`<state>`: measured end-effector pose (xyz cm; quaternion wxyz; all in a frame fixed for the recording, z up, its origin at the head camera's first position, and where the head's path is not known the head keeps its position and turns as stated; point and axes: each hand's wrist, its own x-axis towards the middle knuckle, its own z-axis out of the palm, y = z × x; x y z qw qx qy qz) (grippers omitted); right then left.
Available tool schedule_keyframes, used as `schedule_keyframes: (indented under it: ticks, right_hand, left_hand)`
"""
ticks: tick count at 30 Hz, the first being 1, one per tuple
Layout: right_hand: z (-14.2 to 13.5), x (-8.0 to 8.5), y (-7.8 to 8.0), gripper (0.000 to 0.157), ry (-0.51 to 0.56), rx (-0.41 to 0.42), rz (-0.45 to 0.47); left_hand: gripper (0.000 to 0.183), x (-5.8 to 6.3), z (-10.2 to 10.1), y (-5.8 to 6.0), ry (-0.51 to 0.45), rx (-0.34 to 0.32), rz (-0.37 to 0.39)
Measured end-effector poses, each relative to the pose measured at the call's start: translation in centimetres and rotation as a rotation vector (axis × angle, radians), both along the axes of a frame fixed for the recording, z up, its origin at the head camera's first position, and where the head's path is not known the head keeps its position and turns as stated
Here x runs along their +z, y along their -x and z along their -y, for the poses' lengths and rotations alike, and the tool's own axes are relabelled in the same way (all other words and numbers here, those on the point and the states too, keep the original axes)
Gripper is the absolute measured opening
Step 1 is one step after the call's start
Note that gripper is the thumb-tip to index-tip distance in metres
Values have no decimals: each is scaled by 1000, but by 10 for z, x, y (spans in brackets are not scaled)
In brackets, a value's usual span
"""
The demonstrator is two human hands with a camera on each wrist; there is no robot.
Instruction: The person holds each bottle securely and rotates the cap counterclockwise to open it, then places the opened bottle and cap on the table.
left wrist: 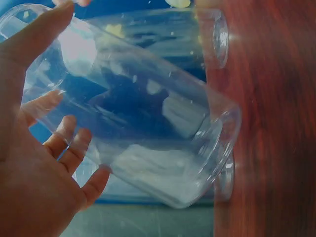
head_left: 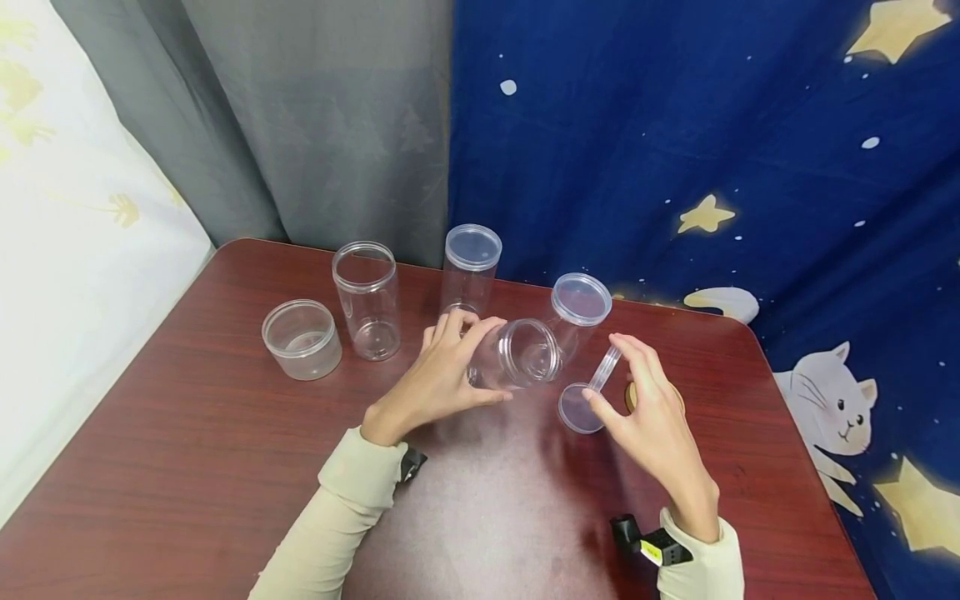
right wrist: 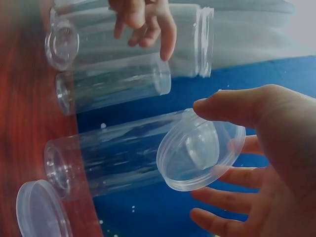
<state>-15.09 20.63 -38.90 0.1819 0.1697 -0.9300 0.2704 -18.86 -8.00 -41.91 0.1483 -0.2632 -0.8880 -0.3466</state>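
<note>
My left hand [head_left: 438, 371] grips a clear plastic jar [left wrist: 148, 108], thumb on one side and fingers on the other. The jar is tilted, its uncovered threaded mouth facing right. To the right, my right hand [head_left: 652, 417] pinches a clear round lid [head_left: 605, 368] by its rim, thumb against fingers. That lid stands on edge, apart from the jar's mouth. Below it a second clear lid [head_left: 579, 408] lies flat on the table. Just behind the held jar stands a lidded clear jar [head_left: 577, 329], partly overlapped by it in the head view.
Another lidded jar [head_left: 468, 279] stands near the table's back edge. Over to the left are a tall jar without a lid [head_left: 367, 304] and a short, wide tub [head_left: 303, 354]. A small yellowish object [head_left: 631, 397] is mostly hidden behind my right hand. Curtains [head_left: 600, 167] hang behind the table.
</note>
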Motion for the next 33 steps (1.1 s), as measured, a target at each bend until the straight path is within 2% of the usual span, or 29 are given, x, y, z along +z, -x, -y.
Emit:
schedule_keyframes:
  ticks: [4,9,13,18,27,33]
  right_hand:
    - [-2,-6,6,76,0,-29,6]
    - [-6,-14,13,76,1,-76,16]
    - [-9,-23,20,76,30,-65,37]
    - [-13,-35,26,76,104,-41,93]
    - [-17,-50,33,74,175,-144,194]
    - [-16,-61,37,74,214,-178,184]
  left_hand:
    - [90,2,11,2,-20,32,43]
    - [94,4,22,5,0,88,105]
    - [94,7,28,6,-2,111,158]
    - [91,8,36,7,-11,117,199]
    - [84,10,51,6,-3,129,251]
    - [83,12,57,6,0,123,279]
